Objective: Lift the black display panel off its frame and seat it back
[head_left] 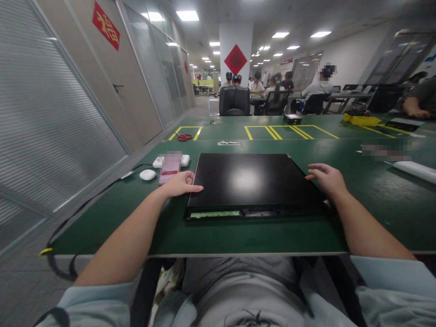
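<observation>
A black LCD panel (252,179) lies screen-up on the green table in front of me. Along its near edge runs a dark frame with a green circuit strip (215,214). My left hand (180,184) grips the panel's left edge, its thumb on the top face and its fingers curled at the side. At the right edge is my right hand (327,179), fingers spread and stretched toward the panel; whether they touch it is hard to tell. Beside my left hand lie a phone (170,170) and a white rounded case (147,175).
Red-handled scissors (184,136) and small white pieces (229,143) lie beyond the panel on the green table (259,243). A yellow tray (361,120), a small black box (292,119) and a white roll (413,171) are further right. Another person's hand (416,109) rests at far right.
</observation>
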A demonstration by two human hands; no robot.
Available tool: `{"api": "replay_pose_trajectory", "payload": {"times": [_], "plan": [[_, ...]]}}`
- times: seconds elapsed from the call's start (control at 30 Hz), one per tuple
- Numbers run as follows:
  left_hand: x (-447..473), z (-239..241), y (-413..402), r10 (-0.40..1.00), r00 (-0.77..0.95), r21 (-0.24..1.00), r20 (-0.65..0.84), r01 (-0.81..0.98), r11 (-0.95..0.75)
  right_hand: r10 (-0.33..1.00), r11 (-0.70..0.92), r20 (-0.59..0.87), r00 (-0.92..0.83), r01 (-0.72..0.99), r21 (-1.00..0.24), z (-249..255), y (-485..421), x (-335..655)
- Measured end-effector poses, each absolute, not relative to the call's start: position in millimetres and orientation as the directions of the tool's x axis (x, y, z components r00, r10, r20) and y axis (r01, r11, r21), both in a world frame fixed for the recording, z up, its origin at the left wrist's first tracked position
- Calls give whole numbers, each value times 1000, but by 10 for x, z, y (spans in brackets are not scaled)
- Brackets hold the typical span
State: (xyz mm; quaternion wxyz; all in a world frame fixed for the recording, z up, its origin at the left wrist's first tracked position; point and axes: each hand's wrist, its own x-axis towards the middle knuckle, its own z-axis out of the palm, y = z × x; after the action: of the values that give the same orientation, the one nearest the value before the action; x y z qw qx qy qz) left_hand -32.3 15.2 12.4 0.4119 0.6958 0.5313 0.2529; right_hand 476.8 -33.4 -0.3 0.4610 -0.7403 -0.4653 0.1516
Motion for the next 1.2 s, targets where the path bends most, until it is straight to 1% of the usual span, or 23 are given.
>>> {"api": "replay_pose_trajectory", "payload": {"times": [0.1, 0.3, 0.6, 0.8, 1.0, 1.1, 1.13, 1.2], "plan": [[-305, 154, 128, 947, 313, 812, -72, 569, -127, 821, -209, 190, 538, 594, -777, 18, -340, 4760], [-300, 169, 127, 938, 331, 769, -101, 625, -138, 818, -265, 184, 546, 640, -721, 6, -321, 4779], [-306, 136, 163, 940, 320, 746, -117, 653, -130, 826, -253, 206, 524, 672, -696, 7, -325, 4777], [-287, 152, 149, 944, 309, 721, -116, 680, -134, 830, -259, 227, 509, 713, -652, -3, -324, 4779], [-228, 162, 137, 963, 222, 745, -153, 666, -36, 843, -263, 252, 475, 773, -577, -2, -319, 4769], [-209, 165, 138, 967, 187, 781, -171, 625, 17, 839, -253, 263, 477, 769, -587, 25, -335, 4740], [-205, 165, 138, 968, 177, 790, -177, 612, 33, 837, -246, 257, 484, 751, -613, 36, -343, 4730], [-200, 164, 139, 970, 155, 799, -188, 599, 59, 834, -229, 213, 508, 672, -704, 56, -360, 4709]]}}
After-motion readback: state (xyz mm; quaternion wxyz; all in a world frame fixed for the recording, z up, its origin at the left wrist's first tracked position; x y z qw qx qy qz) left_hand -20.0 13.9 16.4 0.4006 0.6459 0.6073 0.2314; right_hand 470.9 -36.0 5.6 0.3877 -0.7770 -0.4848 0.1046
